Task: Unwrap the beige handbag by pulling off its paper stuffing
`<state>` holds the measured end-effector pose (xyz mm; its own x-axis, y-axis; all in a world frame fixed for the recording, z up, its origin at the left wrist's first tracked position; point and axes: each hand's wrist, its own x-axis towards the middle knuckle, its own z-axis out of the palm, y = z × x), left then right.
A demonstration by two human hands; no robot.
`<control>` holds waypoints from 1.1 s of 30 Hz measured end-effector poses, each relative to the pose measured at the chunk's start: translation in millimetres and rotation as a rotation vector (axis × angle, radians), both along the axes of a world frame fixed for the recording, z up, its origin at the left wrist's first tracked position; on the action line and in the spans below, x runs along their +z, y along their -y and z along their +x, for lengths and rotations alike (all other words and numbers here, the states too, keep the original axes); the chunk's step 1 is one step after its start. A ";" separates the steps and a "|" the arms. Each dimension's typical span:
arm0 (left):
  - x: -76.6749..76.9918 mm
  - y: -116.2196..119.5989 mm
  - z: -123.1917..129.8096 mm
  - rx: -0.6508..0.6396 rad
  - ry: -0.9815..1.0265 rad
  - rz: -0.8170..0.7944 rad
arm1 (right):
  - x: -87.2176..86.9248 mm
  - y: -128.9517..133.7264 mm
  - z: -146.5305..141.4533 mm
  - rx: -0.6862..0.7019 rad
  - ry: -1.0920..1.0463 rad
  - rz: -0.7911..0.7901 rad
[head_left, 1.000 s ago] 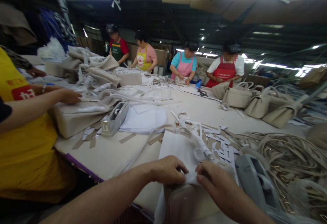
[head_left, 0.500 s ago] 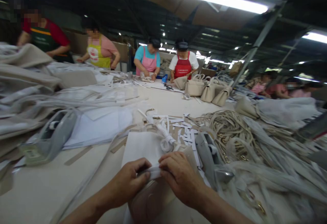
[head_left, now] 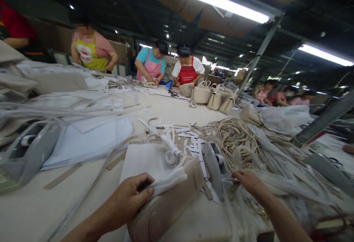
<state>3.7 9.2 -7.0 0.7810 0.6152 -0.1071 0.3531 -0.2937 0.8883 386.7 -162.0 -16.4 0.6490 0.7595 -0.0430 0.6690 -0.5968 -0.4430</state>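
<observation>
The right hand has let go of the white tissue paper and now sits near a grey plastic tape dispenser, fingers together, gripping nothing. The left hand stays, fingers clamped on the tissue, where it drapes over a beige leather handbag lying on the cream work table.

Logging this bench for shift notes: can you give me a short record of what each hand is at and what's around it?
left hand: holding white tissue against a beige bag
right hand: open, over plastic-wrapped straps, beside a tape dispenser
nearby: coiled straps, paper strips
farther along: row of beige bags
co-workers: person in pink apron, person in red apron
</observation>
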 end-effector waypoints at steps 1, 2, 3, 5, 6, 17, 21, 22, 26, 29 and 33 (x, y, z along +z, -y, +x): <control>-0.6 -0.3 0.0 0.003 0.004 -0.001 | -3.6 0.8 -4.0 -0.001 -0.083 0.008; -1.0 -0.5 0.0 0.006 0.008 -0.005 | -6.3 0.9 -8.4 -0.004 -0.160 0.019; -1.0 -0.4 -0.1 0.008 0.011 -0.010 | -8.5 0.7 -12.4 -0.013 -0.225 0.037; -0.5 0.1 -0.3 0.009 0.012 -0.014 | -12.2 0.0 -16.9 -0.055 -0.308 0.107; -0.2 0.4 -0.4 0.011 0.011 -0.013 | -14.0 -0.2 -17.3 -0.071 -0.345 0.132; -0.8 1.7 -1.8 0.016 0.005 0.018 | 10.8 32.4 -26.9 -0.108 -0.098 0.194; -0.2 0.8 0.0 0.010 0.006 -0.006 | -6.3 48.2 -38.6 -0.083 -0.186 0.099; -0.1 0.6 0.6 0.006 0.010 -0.013 | -13.1 49.1 -40.1 -0.075 -0.191 0.091; 0.9 0.6 1.6 0.004 0.014 -0.005 | -30.5 43.1 -34.9 0.030 0.061 0.005; 3.0 3.0 1.0 0.042 0.015 0.028 | -34.5 39.9 -21.4 0.110 0.156 -0.070; 3.4 6.7 -0.3 0.080 0.051 0.089 | -43.4 46.2 -3.3 0.123 0.231 -0.050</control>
